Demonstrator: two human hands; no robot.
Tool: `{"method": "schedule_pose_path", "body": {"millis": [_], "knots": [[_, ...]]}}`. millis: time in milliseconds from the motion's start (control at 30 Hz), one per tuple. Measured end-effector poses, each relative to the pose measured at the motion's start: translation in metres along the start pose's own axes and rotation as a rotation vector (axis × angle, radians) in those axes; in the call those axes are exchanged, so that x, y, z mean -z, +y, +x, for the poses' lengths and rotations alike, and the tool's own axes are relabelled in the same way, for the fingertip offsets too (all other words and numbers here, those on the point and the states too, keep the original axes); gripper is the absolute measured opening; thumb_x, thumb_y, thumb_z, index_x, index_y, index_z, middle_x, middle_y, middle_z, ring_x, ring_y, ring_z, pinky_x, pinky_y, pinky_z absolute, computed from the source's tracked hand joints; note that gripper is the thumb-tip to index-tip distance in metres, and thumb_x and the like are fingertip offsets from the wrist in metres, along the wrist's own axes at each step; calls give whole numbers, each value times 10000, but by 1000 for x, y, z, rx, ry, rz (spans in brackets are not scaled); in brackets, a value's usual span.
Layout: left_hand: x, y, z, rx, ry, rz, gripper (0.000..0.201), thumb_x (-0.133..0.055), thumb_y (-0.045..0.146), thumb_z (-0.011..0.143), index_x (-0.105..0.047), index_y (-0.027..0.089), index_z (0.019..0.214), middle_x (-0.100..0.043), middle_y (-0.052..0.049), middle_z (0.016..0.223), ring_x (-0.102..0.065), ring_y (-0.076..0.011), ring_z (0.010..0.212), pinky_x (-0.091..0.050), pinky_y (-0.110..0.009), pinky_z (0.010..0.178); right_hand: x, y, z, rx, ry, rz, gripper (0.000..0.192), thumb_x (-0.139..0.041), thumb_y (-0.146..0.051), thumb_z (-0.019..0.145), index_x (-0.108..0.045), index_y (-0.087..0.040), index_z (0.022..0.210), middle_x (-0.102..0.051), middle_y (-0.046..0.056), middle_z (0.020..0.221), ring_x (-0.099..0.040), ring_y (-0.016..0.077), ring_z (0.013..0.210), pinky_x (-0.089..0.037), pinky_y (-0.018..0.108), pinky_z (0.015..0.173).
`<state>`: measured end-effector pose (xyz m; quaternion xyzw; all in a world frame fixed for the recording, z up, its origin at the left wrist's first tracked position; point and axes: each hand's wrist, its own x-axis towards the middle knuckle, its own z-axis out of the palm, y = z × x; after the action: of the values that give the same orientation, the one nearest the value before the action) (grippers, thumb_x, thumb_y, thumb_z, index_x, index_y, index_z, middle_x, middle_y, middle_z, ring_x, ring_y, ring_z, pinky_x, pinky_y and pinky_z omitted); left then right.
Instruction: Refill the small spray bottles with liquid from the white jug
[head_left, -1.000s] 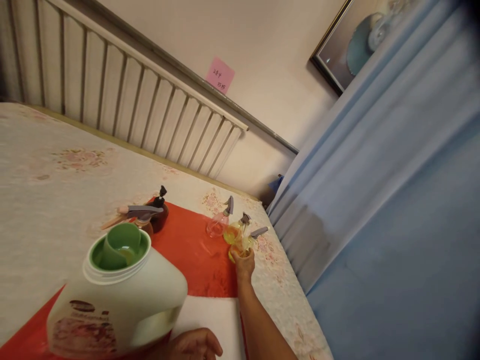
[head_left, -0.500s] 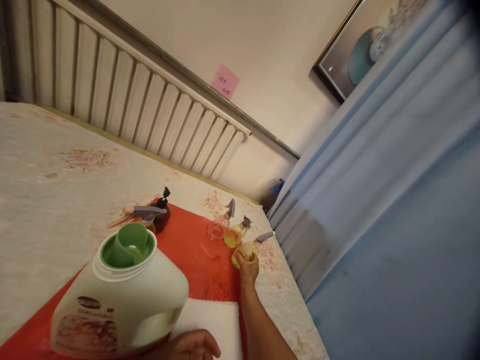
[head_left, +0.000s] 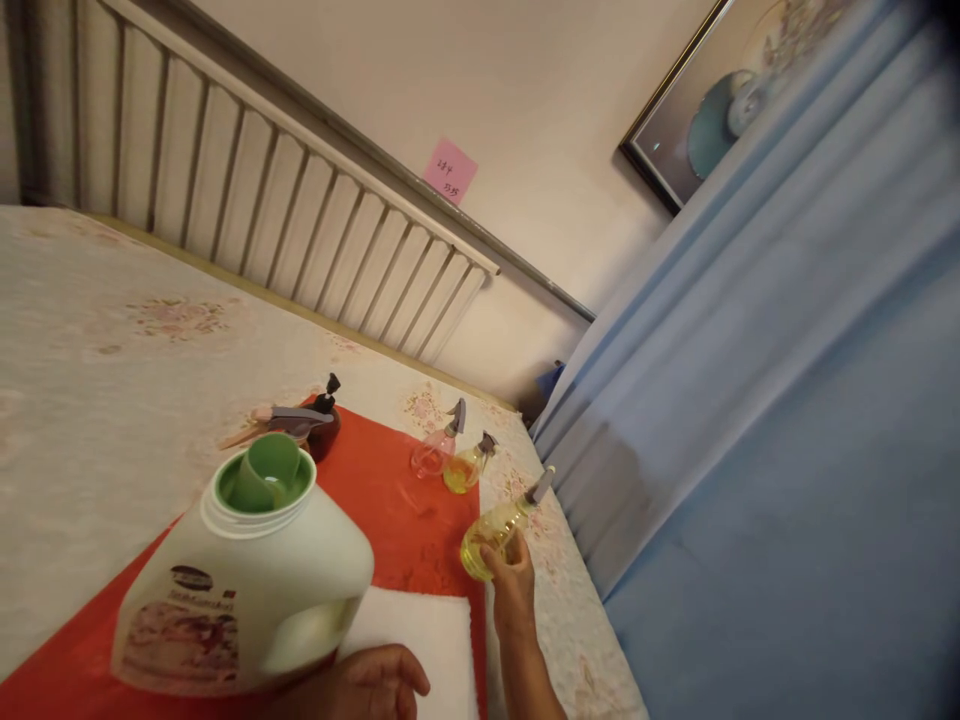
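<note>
My right hand grips a small clear spray bottle of yellow liquid with a grey trigger top, lifted above the right edge of the red cloth. My left hand rests at the bottom of the view, against the base of a big white jug with an open green-rimmed mouth; whether it grips the jug is hidden. Two more small spray bottles, one pinkish and one yellow, stand on the cloth's far right corner.
A dark pump bottle and a grey-topped sprayer stand at the cloth's far left. A white folded towel lies by my left hand. The flowered bedspread meets a ribbed headboard; a blue curtain hangs on the right.
My right hand has lifted the yellow spray bottle away from the other two and drawn it toward me. The left hand and jug have stayed about where they were.
</note>
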<state>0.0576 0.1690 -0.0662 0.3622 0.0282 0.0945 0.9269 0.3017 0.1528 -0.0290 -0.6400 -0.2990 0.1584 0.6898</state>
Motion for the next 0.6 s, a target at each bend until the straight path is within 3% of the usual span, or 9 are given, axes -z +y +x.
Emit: {"method": "schedule_pose_path", "body": {"millis": [100, 300, 433, 600], "knots": [[2, -5, -2, -20, 2, -11, 310, -743, 372, 716, -674, 189, 956, -689, -58, 789, -547, -109, 478, -331, -194, 407, 12, -11, -27, -51, -182, 172, 700, -806, -328, 654, -543, -182, 1285, -704, 93, 1145, -679, 277, 1023, -528, 395, 898], [-12, -9, -13, -132, 133, 18, 349, -751, 443, 734, -666, 196, 966, -674, -32, 774, -496, -79, 447, -347, -200, 407, 28, -28, -64, -124, -284, 326, 777, -878, -333, 564, -569, -205, 1266, -699, 96, 1177, -643, 296, 1102, -492, 413, 950], [-34, 3, -16, -296, 310, 132, 362, -757, 466, 751, -671, 189, 967, -672, -24, 781, -489, -69, 473, -325, -200, 440, 35, -50, -86, -150, -404, 430, 818, -887, -371, 542, -563, -200, 1273, -705, 107, 1150, -644, 319, 1080, -493, 437, 928], [-77, 30, -12, -408, 536, 333, 398, -773, 505, 721, -671, 191, 942, -688, -24, 812, -573, -137, 623, -427, -256, 580, 44, -81, -118, -183, -563, 535, 789, -870, -413, 553, -579, -181, 1248, -705, 110, 1119, -640, 318, 1052, -467, 448, 934]]}}
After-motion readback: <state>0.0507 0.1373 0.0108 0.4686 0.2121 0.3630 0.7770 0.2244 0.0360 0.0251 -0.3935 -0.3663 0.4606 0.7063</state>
